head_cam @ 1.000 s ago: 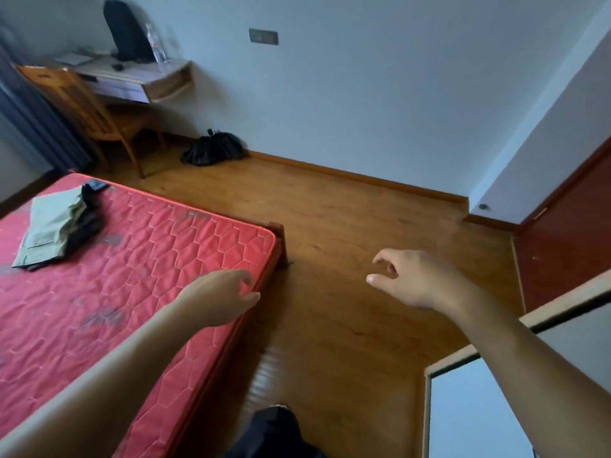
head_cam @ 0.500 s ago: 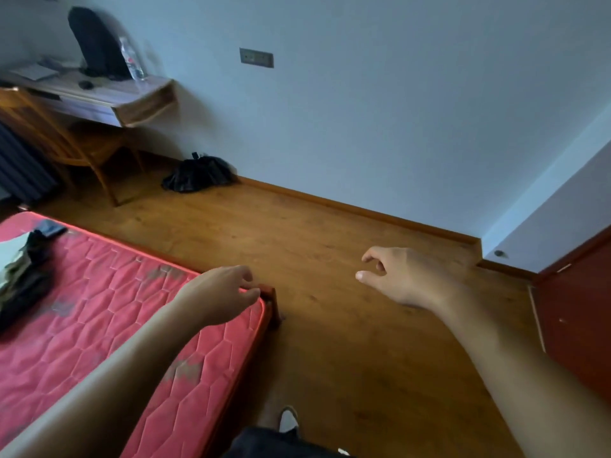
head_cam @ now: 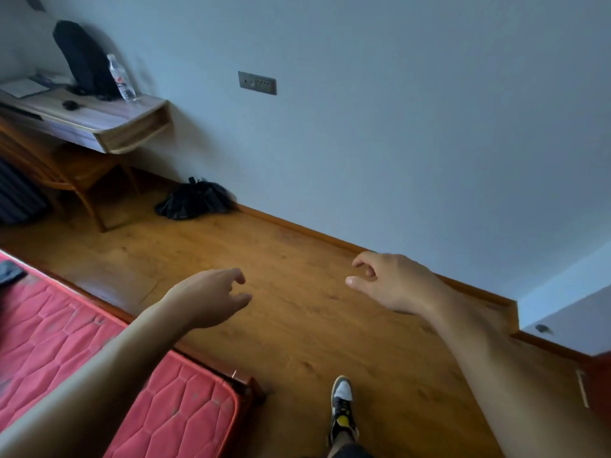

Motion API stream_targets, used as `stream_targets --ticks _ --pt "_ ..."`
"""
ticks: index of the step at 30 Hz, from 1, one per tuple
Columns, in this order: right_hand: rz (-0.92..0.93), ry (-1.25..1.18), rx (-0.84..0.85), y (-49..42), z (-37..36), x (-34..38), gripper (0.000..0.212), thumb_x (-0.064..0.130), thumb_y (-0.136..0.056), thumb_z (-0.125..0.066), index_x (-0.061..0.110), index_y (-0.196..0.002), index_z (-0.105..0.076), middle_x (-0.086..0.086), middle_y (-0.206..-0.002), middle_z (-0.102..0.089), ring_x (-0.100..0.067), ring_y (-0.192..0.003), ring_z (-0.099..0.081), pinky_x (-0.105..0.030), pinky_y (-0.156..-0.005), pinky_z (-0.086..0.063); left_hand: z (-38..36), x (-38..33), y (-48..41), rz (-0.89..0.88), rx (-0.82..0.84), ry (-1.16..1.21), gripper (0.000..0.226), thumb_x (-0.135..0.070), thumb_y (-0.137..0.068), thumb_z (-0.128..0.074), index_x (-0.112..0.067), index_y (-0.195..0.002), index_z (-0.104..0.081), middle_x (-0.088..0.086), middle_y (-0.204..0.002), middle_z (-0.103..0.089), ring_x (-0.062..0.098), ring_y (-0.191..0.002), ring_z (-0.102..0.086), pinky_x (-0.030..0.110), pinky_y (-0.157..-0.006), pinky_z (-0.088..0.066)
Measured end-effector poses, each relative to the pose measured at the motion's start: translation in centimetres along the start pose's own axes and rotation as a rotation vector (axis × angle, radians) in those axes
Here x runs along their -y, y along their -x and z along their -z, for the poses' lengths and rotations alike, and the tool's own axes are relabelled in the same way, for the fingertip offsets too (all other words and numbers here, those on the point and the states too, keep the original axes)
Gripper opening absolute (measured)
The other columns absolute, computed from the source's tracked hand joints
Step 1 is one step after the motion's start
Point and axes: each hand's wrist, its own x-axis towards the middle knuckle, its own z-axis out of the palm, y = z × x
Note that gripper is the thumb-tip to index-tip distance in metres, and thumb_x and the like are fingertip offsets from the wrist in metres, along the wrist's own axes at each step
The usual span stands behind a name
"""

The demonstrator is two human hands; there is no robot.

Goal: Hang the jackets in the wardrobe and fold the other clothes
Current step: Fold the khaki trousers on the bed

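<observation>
Observation: both hands are empty. The left hand (head_cam: 211,297) and right hand (head_cam: 393,282) hang forward over the floor (head_cam: 297,342), well apart, fingers (head_cam: 358,281) loosely curled and gripping nothing.

Change noted: over the last second my view has swung away from the mattress (head_cam: 49,332). The folded pile that lay on it a second ago has left the frame. Only a scrap of dark cloth (head_cam: 10,272) shows at the left edge, on the mattress. The pale panel seen lower right a second ago is also gone. A shoe (head_cam: 344,404) is now planted on the floor, which suggests a step is in progress.

Also present: a black heap (head_cam: 195,200) on the floor against the wall, beside the desk (head_cam: 109,120). I cannot tell whether it is a garment or a bag.

Assessment: the folding appears at least partly done and left on the bed. I judge this a transit between items, nothing in hand. No jacket or wardrobe is in view.
</observation>
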Motion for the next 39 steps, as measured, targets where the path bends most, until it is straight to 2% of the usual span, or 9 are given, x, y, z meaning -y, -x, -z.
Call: stream_targets --ticks 7,14,20,27,34,39 --pt "0.182 0.065 0.045 -17.1 8.8 -1.3 0.051 0.066 -0.096 -0.046 0.039 -0.138 -0.051 0.008 -0.13 -0.062 -0.015 -0.114 -0.061 -0.041 -0.095 -0.053 5.9 -1.2 -11.7 0.175 -0.041 0.143 0.05 -0.054 -0.097 -0.054 -0.029 -0.14 -0.051 -0.002 -0.133 -0.063 0.015 -0.114 -0.06 0.033 -0.095 -0.051" --pt "0.432 0.182 0.134 -31.7 11.4 6.1 0.053 0.065 -0.097 -0.046 0.037 -0.142 -0.049 0.007 -0.135 -0.062 -0.016 -0.114 -0.062 -0.038 -0.094 -0.054 9.0 4.8 -17.5 0.402 -0.087 0.268 0.048 -0.055 -0.096 -0.055 -0.028 -0.136 -0.054 -0.002 -0.127 -0.064 0.017 -0.109 -0.062 0.034 -0.095 -0.052" --pt "0.621 0.254 0.2 -42.7 10.5 17.8 0.051 0.06 -0.099 -0.049 0.034 -0.143 -0.05 0.005 -0.136 -0.062 -0.017 -0.116 -0.062 -0.038 -0.096 -0.054 11.1 14.9 -21.6 0.576 -0.169 0.392 0.043 -0.049 -0.095 -0.056 -0.024 -0.129 -0.057 0.0 -0.115 -0.068 0.02 -0.102 -0.064 0.036 -0.093 -0.051" --pt "0.806 0.299 0.264 -53.5 9.8 34.5 0.049 0.059 -0.099 -0.049 0.034 -0.141 -0.051 0.005 -0.136 -0.062 -0.015 -0.117 -0.063 -0.033 -0.095 -0.055 15.1 27.2 -24.6 0.733 -0.195 0.436 0.036 -0.046 -0.097 -0.053 -0.025 -0.125 -0.057 0.0 -0.118 -0.066 0.021 -0.106 -0.062 0.03 -0.083 -0.047" --pt "1.038 0.354 0.358 -60.5 6.8 50.0 0.048 0.061 -0.098 -0.05 0.036 -0.139 -0.051 0.008 -0.133 -0.063 -0.011 -0.113 -0.064 -0.028 -0.09 -0.056 17.0 36.8 -24.2 0.959 -0.225 0.534 0.041 -0.051 -0.095 -0.053 -0.026 -0.127 -0.058 -0.001 -0.119 -0.066 0.02 -0.107 -0.062 0.037 -0.092 -0.051" --pt "1.21 0.42 0.433 -65.8 3.1 60.5 0.049 0.065 -0.096 -0.05 0.037 -0.137 -0.052 0.007 -0.132 -0.063 -0.013 -0.113 -0.064 -0.034 -0.09 -0.058 17.4 43.0 -25.2 1.141 -0.229 0.645 0.044 -0.05 -0.096 -0.053 -0.025 -0.132 -0.057 0.001 -0.127 -0.065 0.022 -0.116 -0.06 0.036 -0.097 -0.048"
